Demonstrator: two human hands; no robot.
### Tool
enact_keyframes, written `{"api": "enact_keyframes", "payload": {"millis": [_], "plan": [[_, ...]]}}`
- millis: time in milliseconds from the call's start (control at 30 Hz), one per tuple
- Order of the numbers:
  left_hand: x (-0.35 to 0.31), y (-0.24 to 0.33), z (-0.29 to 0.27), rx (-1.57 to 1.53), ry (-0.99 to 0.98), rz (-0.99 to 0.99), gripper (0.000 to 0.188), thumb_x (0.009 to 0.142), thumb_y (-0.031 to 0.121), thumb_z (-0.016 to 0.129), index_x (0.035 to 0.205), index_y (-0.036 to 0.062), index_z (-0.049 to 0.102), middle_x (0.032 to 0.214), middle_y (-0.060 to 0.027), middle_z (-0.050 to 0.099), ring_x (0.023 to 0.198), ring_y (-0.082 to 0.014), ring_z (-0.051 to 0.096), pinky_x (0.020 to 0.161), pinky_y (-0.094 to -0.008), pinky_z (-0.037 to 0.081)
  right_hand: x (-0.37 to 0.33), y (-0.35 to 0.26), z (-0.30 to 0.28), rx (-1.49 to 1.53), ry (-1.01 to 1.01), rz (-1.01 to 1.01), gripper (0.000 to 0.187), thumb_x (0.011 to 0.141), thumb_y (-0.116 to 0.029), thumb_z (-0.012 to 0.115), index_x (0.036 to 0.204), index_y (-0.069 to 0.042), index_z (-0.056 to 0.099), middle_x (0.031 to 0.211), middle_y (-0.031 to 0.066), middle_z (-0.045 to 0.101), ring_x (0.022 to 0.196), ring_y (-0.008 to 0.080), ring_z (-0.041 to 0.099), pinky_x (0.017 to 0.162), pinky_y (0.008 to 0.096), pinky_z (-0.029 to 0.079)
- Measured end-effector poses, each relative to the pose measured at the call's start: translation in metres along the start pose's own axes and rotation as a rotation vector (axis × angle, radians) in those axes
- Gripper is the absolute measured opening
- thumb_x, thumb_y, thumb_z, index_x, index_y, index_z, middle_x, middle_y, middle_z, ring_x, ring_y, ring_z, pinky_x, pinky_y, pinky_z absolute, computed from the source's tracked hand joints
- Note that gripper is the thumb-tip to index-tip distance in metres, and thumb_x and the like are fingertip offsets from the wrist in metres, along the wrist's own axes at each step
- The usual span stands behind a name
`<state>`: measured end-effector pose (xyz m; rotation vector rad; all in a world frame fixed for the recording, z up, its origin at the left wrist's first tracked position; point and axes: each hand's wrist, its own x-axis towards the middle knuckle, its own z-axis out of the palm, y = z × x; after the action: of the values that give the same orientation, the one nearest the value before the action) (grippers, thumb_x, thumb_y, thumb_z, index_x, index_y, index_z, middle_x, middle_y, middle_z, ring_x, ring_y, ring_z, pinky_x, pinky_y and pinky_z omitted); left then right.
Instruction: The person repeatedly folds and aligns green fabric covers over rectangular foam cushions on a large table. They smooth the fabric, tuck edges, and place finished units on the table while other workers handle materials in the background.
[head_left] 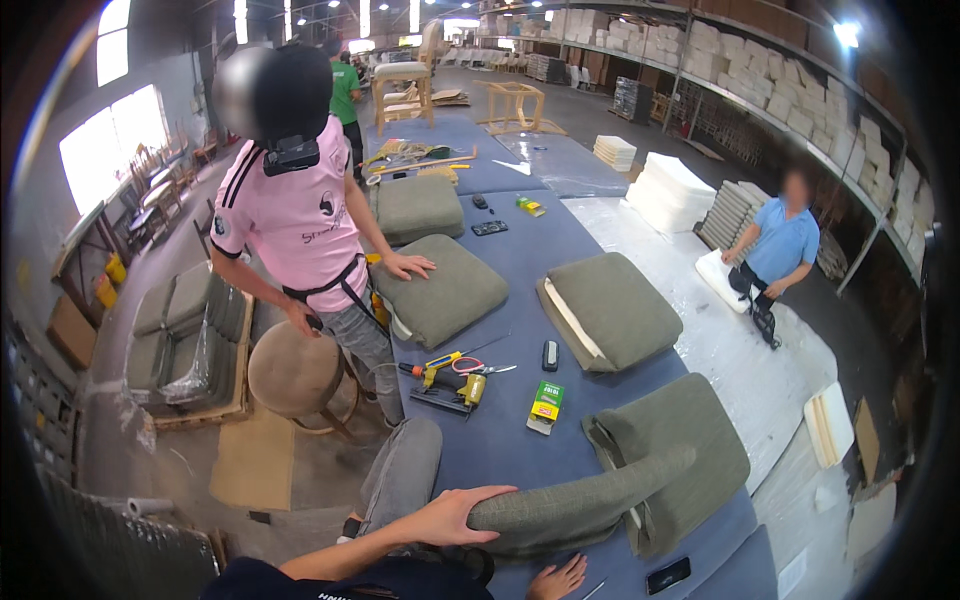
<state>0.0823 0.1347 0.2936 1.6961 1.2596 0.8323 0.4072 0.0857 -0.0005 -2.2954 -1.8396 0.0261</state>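
Note:
Near the table's front edge, my left hand (470, 515) is closed around the near end of a grey-green fabric cushion (570, 505) that stands on its edge. My thumb and fingers lie on either side of that end. The cushion's far end meets a flatter grey-green fabric piece (695, 445) with a folded edge, lying to the right. Beside the cushion's lower side, my right hand (560, 578) rests on the blue table (500, 440), fingers stretched out and holding nothing. A black phone (668, 575) and a thin pointed tool (594, 589) lie to its right.
A yellow-black staple gun (450, 388), scissors (470, 366) and a yellow-green box (545, 406) lie mid-table. More cushions (612, 310) lie beyond. A person in pink (300, 200) stands left, one hand on a cushion (450, 290); another in blue (782, 240) is at right.

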Motion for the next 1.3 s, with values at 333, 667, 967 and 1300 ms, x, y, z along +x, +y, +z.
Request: {"api": "enact_keyframes", "payload": {"millis": [333, 667, 967, 1300], "plan": [[-0.026, -0.034, 0.018, -0.142, -0.024, 0.137, 0.081, 0.081, 0.028, 0.083, 0.151, 0.0084, 0.048, 0.137, -0.0161, 0.066, 0.117, -0.0325, 0.069, 0.099, -0.0403, 0.055, 0.04, 0.034, 0.018, 0.503, 0.151, 0.289, 0.057, 0.096, -0.018, 0.053, 0.149, 0.003, 0.046, 0.153, 0.0226, 0.048, 0.142, 0.037, 0.045, 0.119, 0.0494, 0.032], [-0.069, -0.108, 0.041, -0.133, -0.071, 0.112, 0.078, 0.085, 0.034, 0.079, 0.153, 0.0117, 0.047, 0.136, -0.0153, 0.066, 0.118, -0.0346, 0.067, 0.097, -0.0422, 0.056, 0.205, -0.121, -0.29, 0.76, 0.22, -0.31, 0.05, 0.103, -0.028, 0.054, 0.144, 0.001, 0.053, 0.142, 0.0236, 0.059, 0.128, 0.04, 0.057, 0.11, 0.0448, 0.043], [-0.129, -0.212, 0.018, 0.458, 0.104, -0.074, 0.064, 0.088, 0.042, 0.075, 0.141, 0.0099, 0.059, 0.156, -0.0204, 0.045, 0.141, -0.045, 0.044, 0.11, -0.0549, 0.043, 0.216, -0.197, -0.265, 0.281, -0.128, -0.367, 0.036, 0.096, -0.036, 0.065, 0.118, -0.01, 0.075, 0.102, 0.0143, 0.078, 0.096, 0.0306, 0.075, 0.087, 0.0423, 0.055], [-0.147, -0.235, -0.032, 0.482, 0.368, -0.248, 0.054, 0.086, 0.04, 0.076, 0.138, 0.0347, 0.062, 0.168, -0.015, 0.022, 0.145, -0.0583, 0.027, 0.114, -0.0687, 0.033, 0.22, -0.17, -0.276, 0.249, -0.635, -0.184, 0.035, 0.096, -0.036, 0.065, 0.11, -0.007, 0.077, 0.088, 0.0122, 0.077, 0.088, 0.0273, 0.076, 0.076, 0.0411, 0.056]]}}
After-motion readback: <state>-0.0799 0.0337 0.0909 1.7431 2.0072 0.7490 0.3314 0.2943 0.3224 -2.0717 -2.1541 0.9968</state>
